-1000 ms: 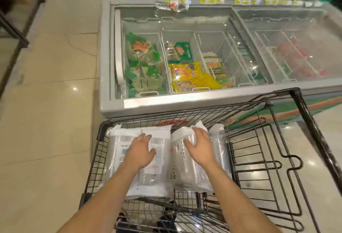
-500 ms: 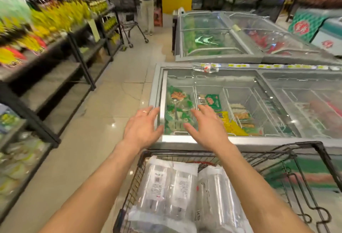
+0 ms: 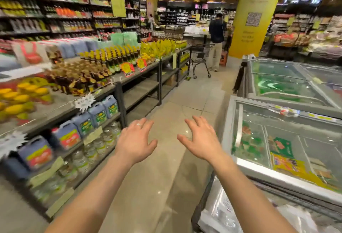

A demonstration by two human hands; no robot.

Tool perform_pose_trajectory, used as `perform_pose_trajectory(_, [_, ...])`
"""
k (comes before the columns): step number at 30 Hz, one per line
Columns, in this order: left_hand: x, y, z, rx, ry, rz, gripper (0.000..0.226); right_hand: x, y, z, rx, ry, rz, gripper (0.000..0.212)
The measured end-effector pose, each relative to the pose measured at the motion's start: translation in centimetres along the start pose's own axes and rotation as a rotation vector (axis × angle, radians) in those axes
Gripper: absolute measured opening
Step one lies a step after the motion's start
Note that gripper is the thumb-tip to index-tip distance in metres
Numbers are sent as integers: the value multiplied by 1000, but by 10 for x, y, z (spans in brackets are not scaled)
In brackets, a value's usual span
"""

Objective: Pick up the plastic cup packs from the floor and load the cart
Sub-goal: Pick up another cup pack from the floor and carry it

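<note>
— Gripping anything?

— Nothing. Holding the left hand (image 3: 136, 141) and the right hand (image 3: 200, 140) up side by side over the aisle floor (image 3: 166, 186), palms down. Fingers spread and loosely bent, clamped on nothing. Wearing a ring (image 3: 138, 124) on the left.

— Why raised and empty?

— Probably between loads, judging by the plastic cup packs (image 3: 216, 212) already lying in the cart (image 3: 203, 199) at bottom right, beneath the right forearm. Free to reach for more.

— Packed how?

— Laid flat in clear film, as far as can be told; cropped by the frame edge and partly hidden by the arm. Flat presumably to stop rolling and to leave room on top.

— More packs down on the tiles?

— Can't spot any from the head view. Out of frame, perhaps, or none left; impossible to say.

— Cart parked where?

— Drawn up by the chest freezer (image 3: 226, 132); touching or just beside, can't tell which. Leaves the aisle open for passing.

— Anything else around?

— To the left, shelving (image 3: 137, 86) with blue jugs (image 3: 66, 136) low down and yellow-capped bottles (image 3: 111, 55) higher. Far down the aisle, a person (image 3: 216, 34) standing by another trolley (image 3: 200, 57), near a yellow pillar (image 3: 257, 20).

— Next, then?

— Judging only: look down, search the floor beside the cart, bend, take any pack found with both hands round its ends. Slippery film, light load; better to grasp the body than pinch a corner.
</note>
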State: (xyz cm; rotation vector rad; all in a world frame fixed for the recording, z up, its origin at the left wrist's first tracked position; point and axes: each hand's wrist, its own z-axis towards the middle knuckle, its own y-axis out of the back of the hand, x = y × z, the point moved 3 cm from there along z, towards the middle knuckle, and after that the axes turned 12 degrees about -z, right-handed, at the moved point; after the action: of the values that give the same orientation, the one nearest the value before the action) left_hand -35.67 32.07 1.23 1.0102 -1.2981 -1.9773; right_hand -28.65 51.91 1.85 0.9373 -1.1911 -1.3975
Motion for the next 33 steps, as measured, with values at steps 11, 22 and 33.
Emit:
perform_pose_trajectory(11, [279, 148, -238, -160, 651, 115, 88, 392, -29, 26, 37, 653, 33, 74])
perform_pose_trajectory(22, [493, 210, -395, -202, 1072, 258, 76, 699, -94, 35, 64, 1094, 31, 71])
perform_pose_trajectory(33, [743, 281, -427, -245, 1309, 275, 82, 1000, -133, 130, 164, 1315, 86, 73])
